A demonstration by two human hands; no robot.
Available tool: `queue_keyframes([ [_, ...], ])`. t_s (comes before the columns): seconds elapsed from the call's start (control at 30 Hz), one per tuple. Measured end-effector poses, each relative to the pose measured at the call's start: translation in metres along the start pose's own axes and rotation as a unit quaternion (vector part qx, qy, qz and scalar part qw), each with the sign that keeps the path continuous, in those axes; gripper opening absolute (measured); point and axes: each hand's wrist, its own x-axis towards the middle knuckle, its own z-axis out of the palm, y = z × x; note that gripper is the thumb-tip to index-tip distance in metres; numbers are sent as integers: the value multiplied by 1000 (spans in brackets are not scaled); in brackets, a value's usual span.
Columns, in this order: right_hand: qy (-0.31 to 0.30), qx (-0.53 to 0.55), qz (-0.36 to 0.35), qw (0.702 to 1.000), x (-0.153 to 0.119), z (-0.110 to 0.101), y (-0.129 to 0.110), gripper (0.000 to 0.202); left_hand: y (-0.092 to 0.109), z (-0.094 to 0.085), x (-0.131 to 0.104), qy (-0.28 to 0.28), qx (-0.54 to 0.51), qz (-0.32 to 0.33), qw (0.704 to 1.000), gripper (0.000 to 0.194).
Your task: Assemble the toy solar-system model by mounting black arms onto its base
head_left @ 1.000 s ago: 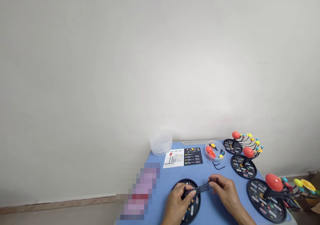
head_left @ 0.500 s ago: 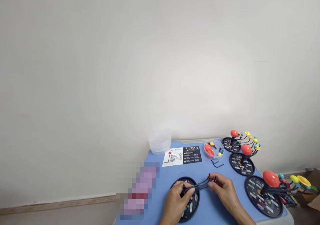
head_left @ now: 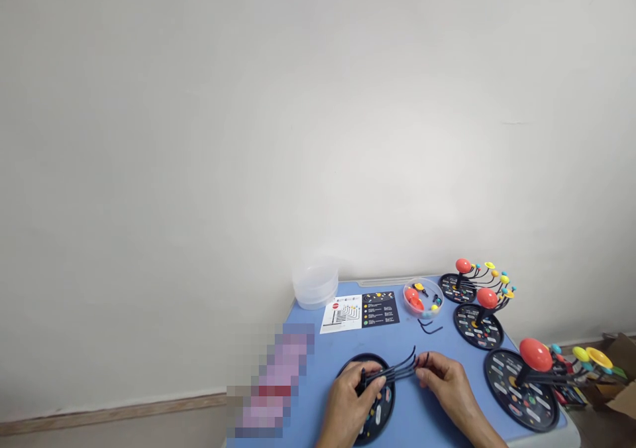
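Over a round black printed base (head_left: 381,416), my left hand (head_left: 350,395) is closed around the post end of several thin black curved arms (head_left: 397,372). The arms point right, their tips bent upward. My right hand (head_left: 444,378) pinches the bent end of one arm between thumb and fingers. Behind the hands lies a printed instruction sheet (head_left: 360,311) with a diagram. A clear round dish (head_left: 423,314) holds red, yellow and small black parts. Two loose black curved rods (head_left: 431,329) lie in front of the dish.
Three finished-looking models with red balls stand along the right: a far one (head_left: 463,266), a middle one (head_left: 487,298) and a near one (head_left: 535,355). Stacked clear containers (head_left: 315,285) are at the back left of the blue table (head_left: 318,362). Cardboard boxes (head_left: 623,368) lie beyond the right edge.
The view has shifted slightly. My right hand has moved down a little at the tips of the black arms, which are now more spread apart. Both hands keep their hold.
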Motion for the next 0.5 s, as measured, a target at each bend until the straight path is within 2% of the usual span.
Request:
queue_keyframes([
  [0.17,-11,-28,-3,1000,-1,-2,-2,18,-7,1,0,12,1,2,1000,26],
  [0.3,-11,-105,-19,994,-4,-12,-1,20,-8,1,-1,25,4,11,1000,26],
  [0.4,23,-177,-50,983,-1,-26,-1,21,-7,1,-1,25,-2,19,1000,27],
  [0.5,75,-278,-109,951,9,-38,-6,25,-5,1,-1,34,-5,25,999,30],
])
